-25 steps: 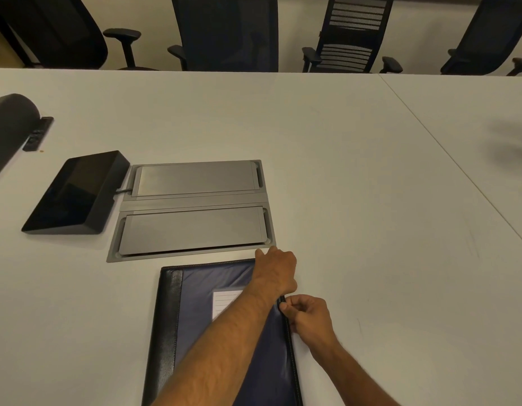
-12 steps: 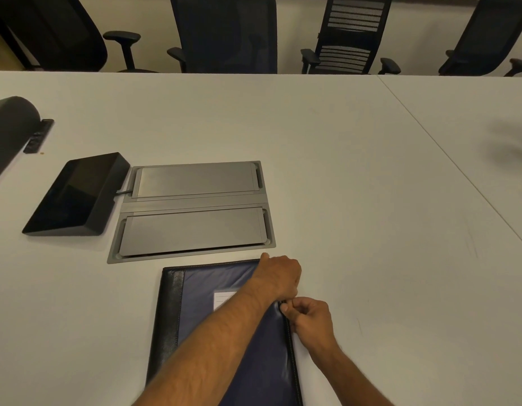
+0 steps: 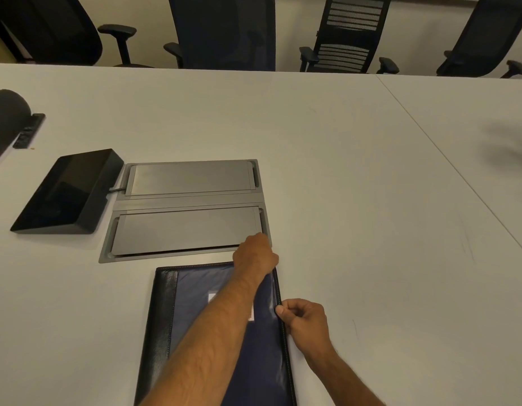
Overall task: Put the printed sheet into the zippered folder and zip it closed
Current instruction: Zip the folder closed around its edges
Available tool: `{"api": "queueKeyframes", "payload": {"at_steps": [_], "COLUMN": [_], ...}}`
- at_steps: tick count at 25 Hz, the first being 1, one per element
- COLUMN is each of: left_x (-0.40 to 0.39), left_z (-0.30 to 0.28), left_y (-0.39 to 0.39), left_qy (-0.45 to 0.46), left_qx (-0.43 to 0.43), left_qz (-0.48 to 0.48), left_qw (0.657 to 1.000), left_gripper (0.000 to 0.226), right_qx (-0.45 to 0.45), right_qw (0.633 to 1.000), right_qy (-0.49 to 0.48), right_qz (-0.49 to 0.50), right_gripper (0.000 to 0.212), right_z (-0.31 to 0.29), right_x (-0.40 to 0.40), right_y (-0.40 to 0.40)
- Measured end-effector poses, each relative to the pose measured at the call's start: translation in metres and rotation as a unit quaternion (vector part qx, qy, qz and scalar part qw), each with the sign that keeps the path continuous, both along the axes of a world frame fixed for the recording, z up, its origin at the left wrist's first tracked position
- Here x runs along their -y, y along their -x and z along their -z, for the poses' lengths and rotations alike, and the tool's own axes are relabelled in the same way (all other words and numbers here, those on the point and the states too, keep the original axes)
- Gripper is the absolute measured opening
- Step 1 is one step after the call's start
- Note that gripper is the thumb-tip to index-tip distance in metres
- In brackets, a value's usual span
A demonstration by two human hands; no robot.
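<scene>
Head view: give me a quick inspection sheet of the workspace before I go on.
Surface: white table, seam at right.
Job's things: zippered folder lies flat at near edge; printed sheet shows as white patch beside forearm.
Clutter: black screen device, grey cable hatch, remote.
Grippers: left hand at folder's far right corner, grip hidden; right hand pinches folder's right edge.
Cables: short lead between device and hatch.
Surroundings: office chairs behind table.
</scene>
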State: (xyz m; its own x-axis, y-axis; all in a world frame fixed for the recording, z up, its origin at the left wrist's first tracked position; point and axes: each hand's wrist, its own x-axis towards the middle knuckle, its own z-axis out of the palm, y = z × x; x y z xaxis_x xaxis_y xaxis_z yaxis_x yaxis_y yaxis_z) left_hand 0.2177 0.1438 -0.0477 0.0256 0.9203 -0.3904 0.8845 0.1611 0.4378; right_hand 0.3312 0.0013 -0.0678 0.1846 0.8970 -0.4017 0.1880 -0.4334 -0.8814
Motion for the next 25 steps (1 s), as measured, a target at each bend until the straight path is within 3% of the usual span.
{"api": "queueKeyframes", "payload": {"at_steps": [3,7,13,20,25], "left_x": [-0.006,-0.012,-0.007,-0.002,0.001], "left_z": [0.004,0.006,0.006,0.008,0.009], "left_y": [0.015,0.041,0.068,0.083,0.082], "left_qy": [0.024,0.038,0.04,0.037,0.036], "left_qx": [0.058,0.085,0.089,0.096,0.093], "left_qz": [-0.106,-0.167,-0.196,-0.205,-0.193], "left_qw": [0.992,0.982,0.976,0.973,0.976], "left_gripper": [0.008,0.008,0.01,0.018,0.01], "right_qx": [-0.01,-0.004,0.005,-0.031,0.092], "right_qw": [1.0,1.0,0.999,0.991,0.993], "right_qy": [0.011,0.021,0.036,0.13,0.078], "right_qz": [-0.001,-0.008,0.0,0.006,-0.02], "right_gripper": [0.014,0.015,0.014,0.008,0.023], "right_z": [0.001,0.001,0.002,-0.014,-0.011], "right_x": [0.0,-0.002,-0.003,-0.044,-0.079], "right_y": [0.0,0.0,-0.002,0.005,0.022]}}
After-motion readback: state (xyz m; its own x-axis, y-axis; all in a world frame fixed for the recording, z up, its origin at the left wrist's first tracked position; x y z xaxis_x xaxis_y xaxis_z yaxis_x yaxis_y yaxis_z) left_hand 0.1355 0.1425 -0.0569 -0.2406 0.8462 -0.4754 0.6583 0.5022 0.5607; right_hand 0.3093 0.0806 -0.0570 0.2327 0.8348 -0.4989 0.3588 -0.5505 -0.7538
